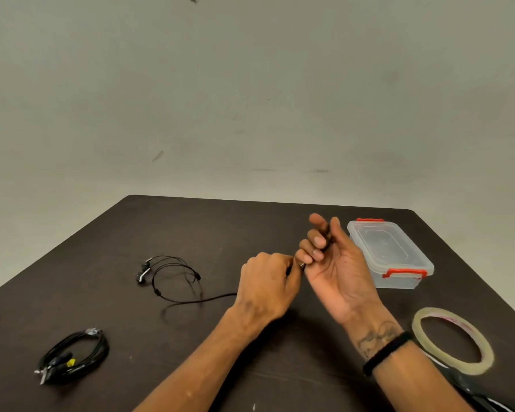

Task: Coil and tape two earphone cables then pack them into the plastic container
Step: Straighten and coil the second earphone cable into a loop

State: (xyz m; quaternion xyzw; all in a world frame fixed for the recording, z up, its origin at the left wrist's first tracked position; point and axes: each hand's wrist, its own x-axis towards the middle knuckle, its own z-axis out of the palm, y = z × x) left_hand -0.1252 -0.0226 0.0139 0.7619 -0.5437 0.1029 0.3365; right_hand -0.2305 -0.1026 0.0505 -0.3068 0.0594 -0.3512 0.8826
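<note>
The loose earphone cable (191,300) vanishes behind the left hand (268,288) — its plug end between the fingers (312,251) is too small to make out. At the lower right corner, a dark object (473,394) is cut off by the frame edge; the coiled bundle's (75,356) tape is blurred.

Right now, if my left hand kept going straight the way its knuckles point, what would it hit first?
Your right hand: the left hand, pinching the loose earphone cable, points right at its curled fingers, nearly touching already.

Left hand (268,281) curled knuckles-up, pinching; right hand (336,263) raised palm-up beside it, fingers (315,242) curled, a black band at the wrist.
</note>
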